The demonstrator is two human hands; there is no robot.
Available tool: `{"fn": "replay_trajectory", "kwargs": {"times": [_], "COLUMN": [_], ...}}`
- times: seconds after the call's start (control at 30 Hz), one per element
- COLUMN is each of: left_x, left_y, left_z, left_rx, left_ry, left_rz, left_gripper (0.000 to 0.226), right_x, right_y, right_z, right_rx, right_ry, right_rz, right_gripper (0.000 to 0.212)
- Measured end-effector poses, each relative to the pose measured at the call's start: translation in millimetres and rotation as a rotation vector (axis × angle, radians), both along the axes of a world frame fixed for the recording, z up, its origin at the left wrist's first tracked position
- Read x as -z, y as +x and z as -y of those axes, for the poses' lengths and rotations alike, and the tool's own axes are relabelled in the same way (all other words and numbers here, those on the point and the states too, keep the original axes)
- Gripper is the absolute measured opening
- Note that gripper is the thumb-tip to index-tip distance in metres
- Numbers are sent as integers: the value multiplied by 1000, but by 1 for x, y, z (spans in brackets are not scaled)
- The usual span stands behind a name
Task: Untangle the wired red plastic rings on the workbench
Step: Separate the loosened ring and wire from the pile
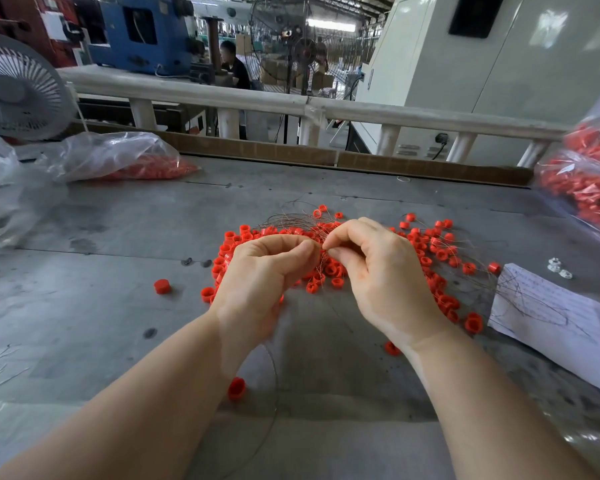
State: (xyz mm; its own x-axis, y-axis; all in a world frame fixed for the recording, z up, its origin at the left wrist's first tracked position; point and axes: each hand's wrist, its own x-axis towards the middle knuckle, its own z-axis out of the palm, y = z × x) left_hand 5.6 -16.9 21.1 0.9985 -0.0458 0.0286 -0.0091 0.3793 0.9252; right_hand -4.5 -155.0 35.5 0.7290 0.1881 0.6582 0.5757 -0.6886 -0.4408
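A tangle of small red plastic rings [433,251] strung on thin wires [291,220] lies spread on the grey workbench [101,306]. Both hands hover over the middle of the heap. My left hand [264,271] has its fingers curled and pinches wire strands between thumb and forefinger. My right hand [378,268] pinches the same bundle of wires just to the right, fingertips almost touching the left thumb. One wire [274,368] loops down from under my left hand toward me. Two loose red rings [161,286] [236,388] lie apart from the heap.
Clear plastic bags of red rings lie at the back left [125,161] and far right [589,181]. A white paper sheet [551,313] with wires on it sits right. A fan [14,91] stands at back left, and a cardboard strip [291,150] edges the bench.
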Motion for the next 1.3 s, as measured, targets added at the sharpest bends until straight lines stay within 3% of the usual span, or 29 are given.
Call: {"fn": "replay_trajectory", "kwargs": {"times": [0.13,0.33,0.57,0.8,0.97,1.17,1.3], "left_x": [2,1,3,5,7,6,5], "left_y": [1,6,3,5,7,6,5], "left_z": [0,-9,-4,-5,-8,-7,-8], "left_rx": [-95,-131,-80,-134,-194,-213,-209], "left_ry": [114,-90,121,162,197,187,164], "left_rz": [39,5,62,68,76,78,79], "left_gripper": [30,13,21,22,25,28,28], "right_x": [1,0,7,5,6,12,13], "right_y": [-1,2,5,-1,-8,-16,-17], "right_z": [-2,6,3,-2,-12,-28,-31], "right_rx": [-8,45,59,-75,-130,-149,-166], "right_ry": [-33,-1,-123,-160,-303,-508,-519], "right_rz": [17,55,-60,-204,-261,-273,-294], "right_gripper": [7,10,10,7,33,51,55]}}
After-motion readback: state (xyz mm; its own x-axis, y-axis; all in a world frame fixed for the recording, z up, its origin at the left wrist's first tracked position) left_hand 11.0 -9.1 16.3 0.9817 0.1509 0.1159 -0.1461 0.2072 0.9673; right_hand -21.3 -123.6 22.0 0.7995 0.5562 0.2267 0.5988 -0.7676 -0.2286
